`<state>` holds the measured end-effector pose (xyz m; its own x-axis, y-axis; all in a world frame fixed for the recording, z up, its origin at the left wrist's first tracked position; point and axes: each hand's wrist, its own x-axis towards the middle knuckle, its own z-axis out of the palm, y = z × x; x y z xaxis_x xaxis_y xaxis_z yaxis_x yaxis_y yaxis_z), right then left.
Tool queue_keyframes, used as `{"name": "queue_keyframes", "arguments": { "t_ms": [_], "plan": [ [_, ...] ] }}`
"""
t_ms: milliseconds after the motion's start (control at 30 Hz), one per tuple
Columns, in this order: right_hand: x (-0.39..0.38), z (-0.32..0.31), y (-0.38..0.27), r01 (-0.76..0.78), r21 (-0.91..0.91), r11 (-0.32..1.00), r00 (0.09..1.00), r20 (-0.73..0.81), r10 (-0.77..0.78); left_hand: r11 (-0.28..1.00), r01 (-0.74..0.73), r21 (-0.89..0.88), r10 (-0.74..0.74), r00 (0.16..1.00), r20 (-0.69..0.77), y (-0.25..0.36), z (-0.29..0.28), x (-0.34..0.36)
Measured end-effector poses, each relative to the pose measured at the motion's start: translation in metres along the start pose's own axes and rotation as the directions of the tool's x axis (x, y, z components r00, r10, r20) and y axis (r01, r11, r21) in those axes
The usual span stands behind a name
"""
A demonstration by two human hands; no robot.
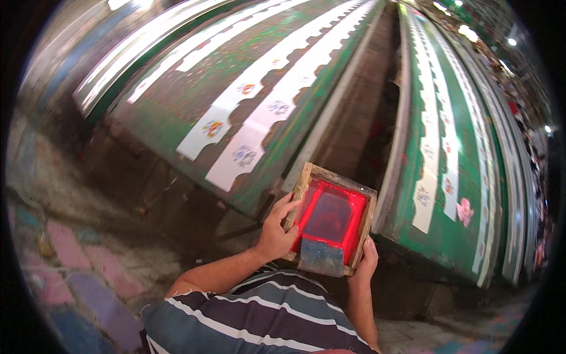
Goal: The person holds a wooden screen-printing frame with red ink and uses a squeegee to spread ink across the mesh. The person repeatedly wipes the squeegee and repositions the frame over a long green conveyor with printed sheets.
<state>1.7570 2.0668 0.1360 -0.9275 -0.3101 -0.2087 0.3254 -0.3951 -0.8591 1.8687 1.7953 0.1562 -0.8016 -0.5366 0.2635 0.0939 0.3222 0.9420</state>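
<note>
A small wooden-framed printing screen [369, 213] is held tilted in front of my body, between two long tables. Bright red ink [356, 213] lies along the inner sides of the frame, around a darker mesh window [328, 213]. At the frame's near end rests a flat grey squeegee blade [321, 258], with its lower edge over the rim. My left hand [277, 230] grips the left side of the frame, thumb and fingers spread along the wood. My right hand [367, 259] is closed round the lower right corner; some of its fingers are hidden beneath.
The left green table [159, 127] carries pale scalloped strips [259, 121] with colourful and bluish printed motifs. More strips [429, 159] lie on the right green table [401, 215], beside a crumpled pink piece [464, 212]. A narrow aisle [354, 112] runs between the tables. Paint-stained floor [106, 271] shows at left.
</note>
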Motion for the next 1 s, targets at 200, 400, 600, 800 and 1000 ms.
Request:
{"name": "queue_keyframes", "arguments": {
  "t_ms": [200,400,600,800,1000],
  "plan": [
    [0.049,0.066,0.045,-0.180,-0.237,0.955,0.979,0.048,0.197,0.981,0.187,0.056,-0.160,0.934,-0.319,-0.015,-0.068,-0.031],
    [0.082,0.161,0.073,-0.045,-0.492,0.869,0.773,0.534,0.343,0.975,0.222,-0.004,-0.176,0.760,-0.626,-0.043,-0.140,-0.079],
    [0.098,0.237,0.094,0.130,-0.570,0.811,0.496,0.746,0.445,0.962,0.235,-0.137,-0.239,0.492,-0.837,-0.057,-0.152,-0.120],
    [0.112,0.269,0.117,-0.010,-0.625,0.780,0.294,0.744,0.600,0.971,0.205,-0.125,-0.181,0.283,-0.942,-0.055,-0.140,-0.142],
    [0.172,0.283,0.148,0.127,-0.548,0.826,0.263,0.822,0.505,0.949,0.316,-0.010,-0.058,0.140,-0.988,-0.064,-0.097,-0.103]
  ]
}}
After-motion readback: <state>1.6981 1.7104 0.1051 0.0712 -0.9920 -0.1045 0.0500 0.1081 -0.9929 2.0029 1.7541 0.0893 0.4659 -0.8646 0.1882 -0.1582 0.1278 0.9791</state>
